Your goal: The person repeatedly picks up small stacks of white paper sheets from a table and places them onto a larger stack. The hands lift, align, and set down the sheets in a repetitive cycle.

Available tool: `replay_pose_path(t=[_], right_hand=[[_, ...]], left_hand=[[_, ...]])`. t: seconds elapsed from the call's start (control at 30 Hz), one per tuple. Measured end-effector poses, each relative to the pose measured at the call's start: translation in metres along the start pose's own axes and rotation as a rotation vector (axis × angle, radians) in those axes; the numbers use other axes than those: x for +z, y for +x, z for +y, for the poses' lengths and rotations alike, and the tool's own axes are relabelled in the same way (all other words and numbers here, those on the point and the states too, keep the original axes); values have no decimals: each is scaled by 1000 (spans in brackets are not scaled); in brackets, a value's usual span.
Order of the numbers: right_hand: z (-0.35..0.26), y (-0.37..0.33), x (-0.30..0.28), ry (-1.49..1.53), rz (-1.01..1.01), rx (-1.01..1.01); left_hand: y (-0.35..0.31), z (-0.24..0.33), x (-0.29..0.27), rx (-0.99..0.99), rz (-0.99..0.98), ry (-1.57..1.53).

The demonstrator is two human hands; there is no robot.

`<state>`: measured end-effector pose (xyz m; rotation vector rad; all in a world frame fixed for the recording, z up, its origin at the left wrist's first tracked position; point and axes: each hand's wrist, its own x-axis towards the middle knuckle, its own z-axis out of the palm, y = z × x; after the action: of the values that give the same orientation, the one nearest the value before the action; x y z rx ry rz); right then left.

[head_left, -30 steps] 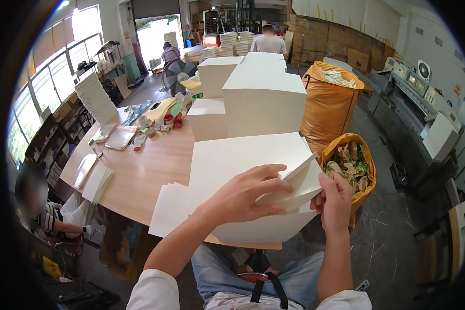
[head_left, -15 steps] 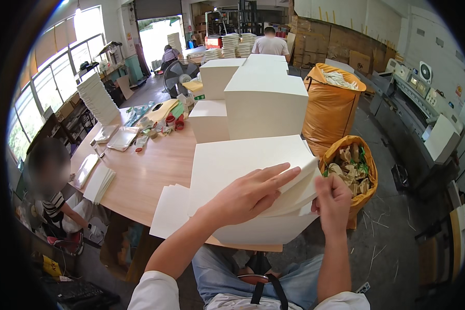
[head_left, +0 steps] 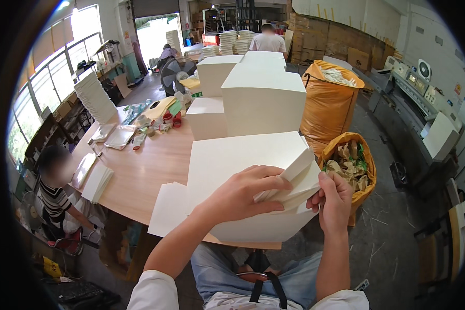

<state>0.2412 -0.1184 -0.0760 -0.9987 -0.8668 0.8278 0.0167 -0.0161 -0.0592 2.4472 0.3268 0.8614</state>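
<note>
A thick stack of large white paper sheets [head_left: 232, 155] lies at the table's front edge before me. Its near right corner is bent up, and several sheets fan apart there. My left hand [head_left: 245, 192] rests on the top sheet, its fingers and thumb curled round the lifted sheets. At the corner my right hand [head_left: 333, 199] pinches the edges of the fanned sheets between thumb and fingers. A smaller white sheet pile [head_left: 166, 209] pokes out to the left of the stack.
Tall white paper stacks [head_left: 263, 106] stand behind. Orange sacks [head_left: 328, 111] with scraps stand to the right. Tape rolls and bags [head_left: 139, 129] lie on the wooden table [head_left: 150, 160]. A person [head_left: 59, 199] sits at the left; others are farther back.
My left fingers have gone from stretched out to curled, and a strip of the lifted sheets now folds up above them. My right hand still grips the corner.
</note>
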Motion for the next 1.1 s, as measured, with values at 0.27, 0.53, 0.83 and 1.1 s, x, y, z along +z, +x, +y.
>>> replay_pose_path(t=[0.27,0.53,0.83,1.1], right_hand=[[2,2,-5,-36,-4,26],[2,2,-2,47,6,30],[8,-4,0,-303,54,-85],[5,0,2,55,15,-12]], left_hand=[[0,-6,5,46,15,73],[1,-3,0,43,-33,66],[1,-3,6,61,57,71],[0,1,1,49,-32,98]])
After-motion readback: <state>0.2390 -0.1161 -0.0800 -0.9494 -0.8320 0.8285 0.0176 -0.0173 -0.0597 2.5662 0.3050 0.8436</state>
